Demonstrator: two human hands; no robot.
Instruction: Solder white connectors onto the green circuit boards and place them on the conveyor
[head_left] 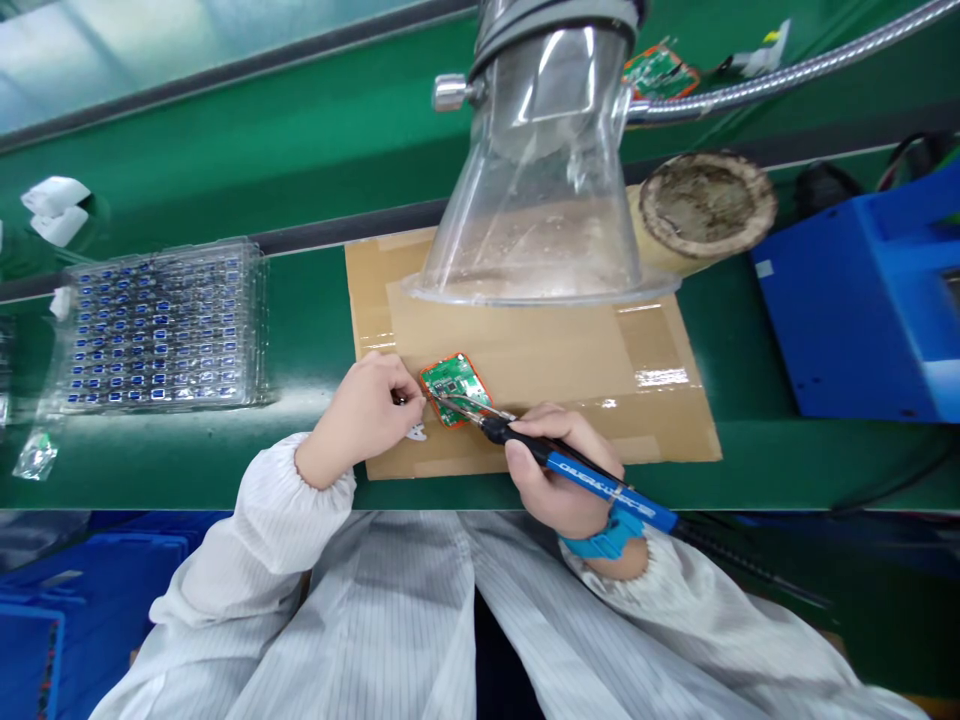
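A green circuit board (pixel 466 378) with an orange-red edge lies on the cardboard sheet (pixel 540 350) in front of me. My right hand (pixel 559 465) is wrapped round a blue and black soldering iron (pixel 577 474), whose tip reaches over the board's surface. A thin metal tube runs alongside the iron's tip. At the board's left edge, my left hand (pixel 375 408) is closed in a pinch. A small dark part shows between its fingers, too little of it to name. Just below those fingertips sits a small white piece (pixel 416 432).
A clear fume extraction hood (pixel 540 220) hangs behind the board. A round, stained container (pixel 705 205) and a blue machine (pixel 840 310) stand to the right. Stacked clear trays of small blue parts (pixel 161 325) lie left. Another circuit board (pixel 660 72) rests at the back.
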